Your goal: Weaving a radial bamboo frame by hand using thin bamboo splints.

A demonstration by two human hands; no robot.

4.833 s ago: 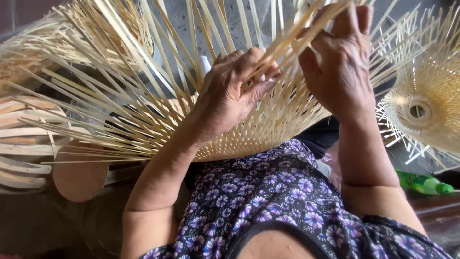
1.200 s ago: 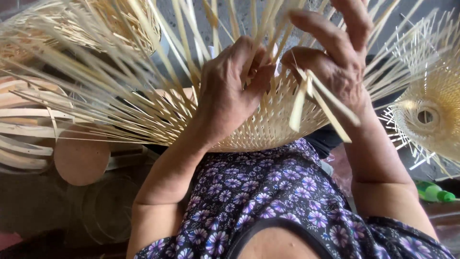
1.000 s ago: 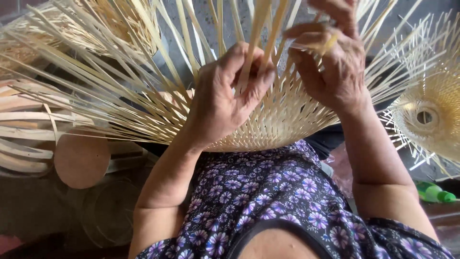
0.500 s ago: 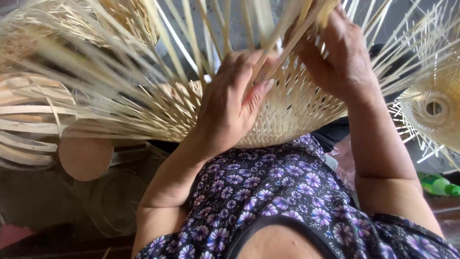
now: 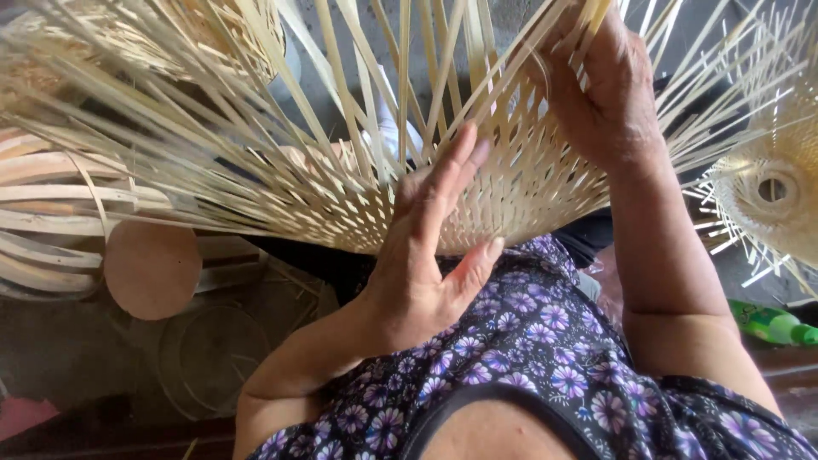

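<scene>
- A half-woven bamboo basket (image 5: 341,204) fills the upper middle of the frame, its woven part resting over the person's lap and its loose strips (image 5: 256,94) fanning up and out to the left and right.
- The left hand (image 5: 426,255), in the centre, lies open and flat against the woven wall, fingers spread and pointing up, thumb out to the right; it grips nothing.
- The right hand (image 5: 605,94), upper right, is curled with its fingers among the upright strips, closed around a few of them.
- The two hands are on the same basket, the right one higher and further right than the left.
- A second woven piece (image 5: 771,192) sits at the right edge.
- A green bottle (image 5: 771,324) lies below it, lower right.
- A round wooden disc (image 5: 153,268) sits at the left, under the strips.
</scene>
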